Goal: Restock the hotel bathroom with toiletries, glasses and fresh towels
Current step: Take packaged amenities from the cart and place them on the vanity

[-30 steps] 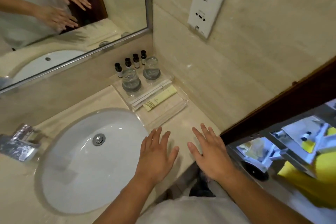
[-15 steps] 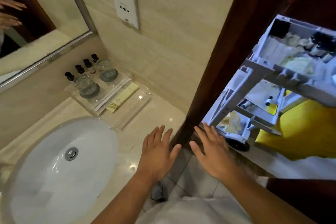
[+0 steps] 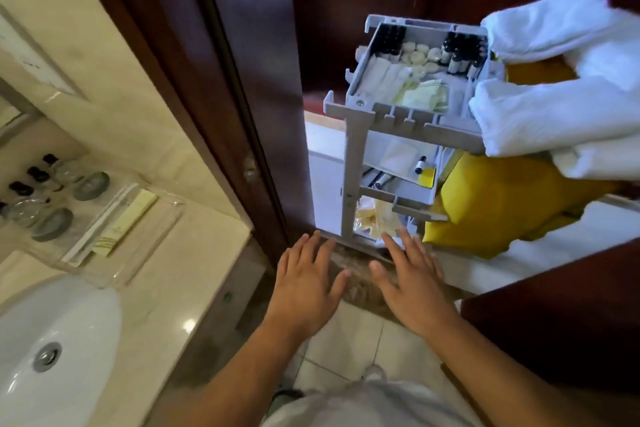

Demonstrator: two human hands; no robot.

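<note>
On the cart point(image 3: 350, 163) past the doorway: white towels point(image 3: 554, 114) folded at its right end, overhanging a yellow bag point(image 3: 502, 204); toiletries point(image 3: 419, 62) packed beside them. Desk point(image 3: 194, 253) at left carries a clear tray point(image 3: 162, 218) with glasses point(image 3: 52, 222) and small bottles point(image 3: 34, 173). Left hand point(image 3: 304, 284) and right hand point(image 3: 412, 281) both spread, palms down, holding nothing, over the threshold. Risks, my read: the towel stack slides off if a lower one gets pulled; an elbow clips the door frame point(image 3: 207, 80) carrying back

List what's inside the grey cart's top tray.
Dark bottles, round pale pieces, white packets and pale green sachets fill the top tray. Folded white towels cover its right edge, hiding that side.
</note>
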